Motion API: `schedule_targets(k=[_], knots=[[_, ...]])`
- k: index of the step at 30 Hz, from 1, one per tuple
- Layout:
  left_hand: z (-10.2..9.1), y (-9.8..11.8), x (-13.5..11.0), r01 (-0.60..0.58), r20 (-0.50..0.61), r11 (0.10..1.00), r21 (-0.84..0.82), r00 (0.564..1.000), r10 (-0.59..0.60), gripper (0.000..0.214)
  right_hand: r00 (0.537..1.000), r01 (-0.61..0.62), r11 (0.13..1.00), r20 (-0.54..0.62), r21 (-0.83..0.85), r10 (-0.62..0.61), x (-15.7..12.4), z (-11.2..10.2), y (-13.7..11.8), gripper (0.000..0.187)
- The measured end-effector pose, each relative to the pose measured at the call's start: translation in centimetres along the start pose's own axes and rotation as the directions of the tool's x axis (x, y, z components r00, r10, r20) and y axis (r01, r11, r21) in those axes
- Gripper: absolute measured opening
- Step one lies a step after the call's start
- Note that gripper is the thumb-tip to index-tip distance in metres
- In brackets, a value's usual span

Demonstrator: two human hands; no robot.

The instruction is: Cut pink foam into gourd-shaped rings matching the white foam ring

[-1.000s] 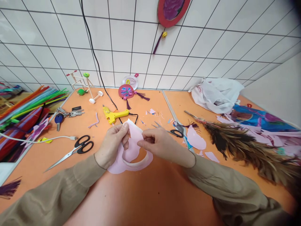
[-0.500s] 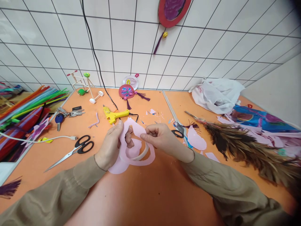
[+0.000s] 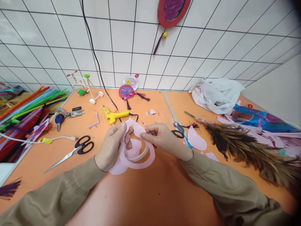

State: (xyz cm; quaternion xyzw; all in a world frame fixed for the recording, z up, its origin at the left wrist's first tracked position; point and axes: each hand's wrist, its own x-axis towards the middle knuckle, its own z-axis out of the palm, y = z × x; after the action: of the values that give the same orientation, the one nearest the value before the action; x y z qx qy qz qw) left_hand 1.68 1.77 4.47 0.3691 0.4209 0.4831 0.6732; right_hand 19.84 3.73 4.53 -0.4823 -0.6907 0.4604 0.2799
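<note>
Tiled wall (image 3: 131,34), white with dark joints, backs an orange table (image 3: 145,194) littered with craft materials. My count from where I stand: one yellow glue gun (image 3: 115,116); two pairs of scissors — the black-handled pair (image 3: 70,153) lying in full view, the second pair (image 3: 181,137) partly hidden behind the person's right hand (image 3: 161,138). One bunch of keys (image 3: 68,113), one stick model (image 3: 81,92) with two white wheels, and one feather duster (image 3: 246,150) are also noted. Round ornaments number three: two by the wall, one red (image 3: 126,91) and one silvery (image 3: 131,81), plus one hanging (image 3: 174,12).

Containers: one white plastic bag (image 3: 217,94), contents not determinable. Coloured pipe cleaners (image 3: 44,97) lie heaped at the left, too many to count.

One pink cut-out (image 3: 137,130) is held above the table between two hands. The left hand (image 3: 109,146) clamps its left side, thumb in front, fingers behind and showing through the hole. The right hand pinches the right edge between thumb and bent forefinger — remaining fingers curled. A larger pink offcut (image 3: 197,139) lies on the table, right of the second pair.
</note>
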Motion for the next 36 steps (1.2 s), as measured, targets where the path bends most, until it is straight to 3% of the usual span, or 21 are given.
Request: schedule_targets(k=[4,10,15,20,26,36], knots=[[0.0,-0.1,0.1,0.002,-0.007,1.000,0.022,1.000,-0.002,0.037,0.991,0.084,0.985,-0.087,-0.149,-0.098,0.0,-0.1,0.3,0.032],[0.0,-0.2,-0.2,0.026,0.009,0.999,0.036,1.000,-0.026,0.037,0.935,0.158,0.926,-0.249,-0.341,-0.251,-0.2,0.1,0.3,0.020],[0.1,-0.3,-0.3,0.056,0.012,0.998,0.028,0.998,-0.057,0.036,0.953,0.210,0.956,-0.176,-0.207,-0.247,-0.4,0.4,-0.1,0.017],[0.1,-0.4,-0.4,0.051,0.039,0.998,0.032,0.998,-0.052,0.038,0.975,0.184,0.974,-0.103,-0.134,-0.199,-0.3,0.4,-0.2,0.034],[0.0,-0.1,-0.4,0.061,0.044,0.995,0.073,0.997,-0.065,0.041,0.976,0.191,0.976,-0.087,-0.107,-0.200,-0.1,0.4,0.1,0.036],[-0.5,0.3,-0.1,-0.132,0.098,0.940,0.315,0.990,0.106,0.047,0.976,0.184,0.969,-0.088,-0.164,-0.200,-0.5,0.5,-0.7,0.034]])
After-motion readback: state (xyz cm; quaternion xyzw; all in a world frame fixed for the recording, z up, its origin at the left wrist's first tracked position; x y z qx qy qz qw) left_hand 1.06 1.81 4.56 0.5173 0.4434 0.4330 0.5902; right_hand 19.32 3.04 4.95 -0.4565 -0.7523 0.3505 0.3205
